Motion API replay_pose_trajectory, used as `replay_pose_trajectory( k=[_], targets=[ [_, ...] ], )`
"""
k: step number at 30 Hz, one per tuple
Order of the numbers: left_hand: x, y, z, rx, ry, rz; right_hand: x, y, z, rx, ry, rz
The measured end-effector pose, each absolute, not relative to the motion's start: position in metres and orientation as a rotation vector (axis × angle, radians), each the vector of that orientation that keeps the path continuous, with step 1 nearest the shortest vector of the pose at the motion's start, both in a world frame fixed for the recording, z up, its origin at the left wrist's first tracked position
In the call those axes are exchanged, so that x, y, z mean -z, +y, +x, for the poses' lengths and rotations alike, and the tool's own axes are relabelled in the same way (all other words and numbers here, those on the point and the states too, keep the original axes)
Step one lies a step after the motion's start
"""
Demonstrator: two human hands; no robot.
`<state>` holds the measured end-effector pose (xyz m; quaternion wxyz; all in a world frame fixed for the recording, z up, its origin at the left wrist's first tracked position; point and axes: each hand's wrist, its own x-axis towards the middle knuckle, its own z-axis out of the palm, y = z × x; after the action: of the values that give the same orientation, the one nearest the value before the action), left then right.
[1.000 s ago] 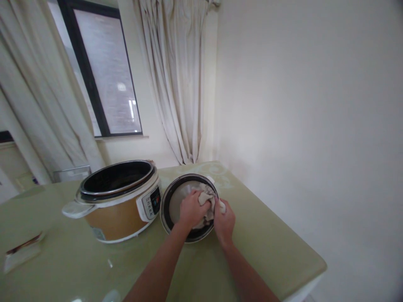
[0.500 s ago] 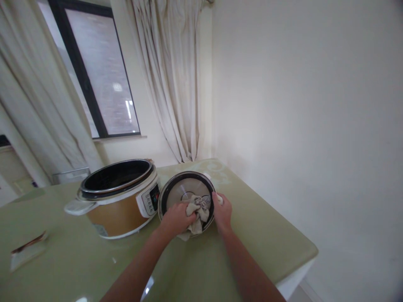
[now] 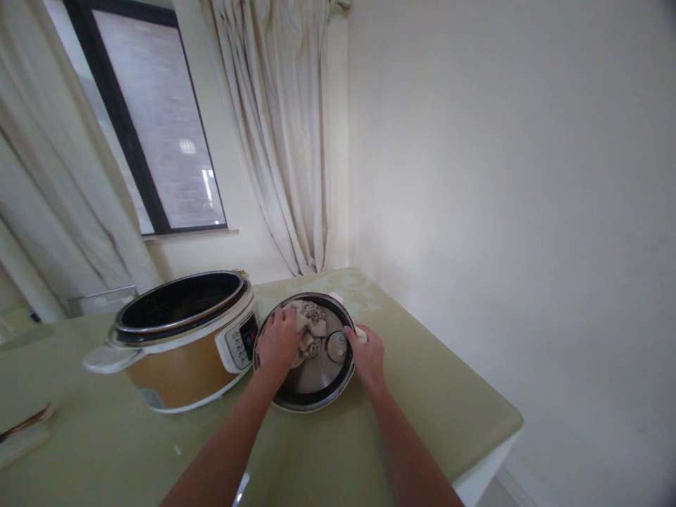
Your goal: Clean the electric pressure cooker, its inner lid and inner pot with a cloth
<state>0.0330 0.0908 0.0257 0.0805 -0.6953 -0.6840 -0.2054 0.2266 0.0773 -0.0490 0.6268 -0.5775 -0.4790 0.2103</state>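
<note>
A round cooker lid [image 3: 311, 380] lies upside down on the green table [image 3: 422, 408], its metal inner face up. My left hand [image 3: 278, 341] presses a crumpled beige cloth [image 3: 311, 324] against the far left part of the lid, fingers closed over the cloth. At the lid's right rim, my right hand [image 3: 366, 355] grips its white handle, fingers curled. Just left of the lid stands the tan and white electric cooker [image 3: 179, 348], open, with its dark inner pot showing.
The table's right edge and near corner [image 3: 507, 429] drop off beside a white wall. Curtains [image 3: 285, 134] and a window [image 3: 153, 120] are behind the table. A flat object [image 3: 24, 433] lies at the table's far left.
My left hand has carried the cloth from the lid's near edge up to its far left part. The right hand has stayed on the lid's right rim. The view shifted slightly.
</note>
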Motion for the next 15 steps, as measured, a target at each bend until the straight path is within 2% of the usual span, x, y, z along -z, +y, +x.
replay_pose_trajectory(
  k=[3,7,12,15],
  targets=[
    [-0.034,0.1,0.058,0.892,-2.191,-2.021,0.047,0.074,0.226,-0.512,-1.116,-1.305],
    [-0.024,0.098,0.092,1.035,-2.01,-2.313,0.048,0.071,0.225,-0.488,-1.091,-1.305],
    [-0.01,0.088,0.083,0.964,-1.824,-2.745,0.054,0.071,0.227,-0.424,-1.024,-1.312],
    [-0.007,0.076,0.058,0.727,-1.701,-3.039,0.055,0.073,0.227,-0.414,-0.989,-1.325]
  ],
)
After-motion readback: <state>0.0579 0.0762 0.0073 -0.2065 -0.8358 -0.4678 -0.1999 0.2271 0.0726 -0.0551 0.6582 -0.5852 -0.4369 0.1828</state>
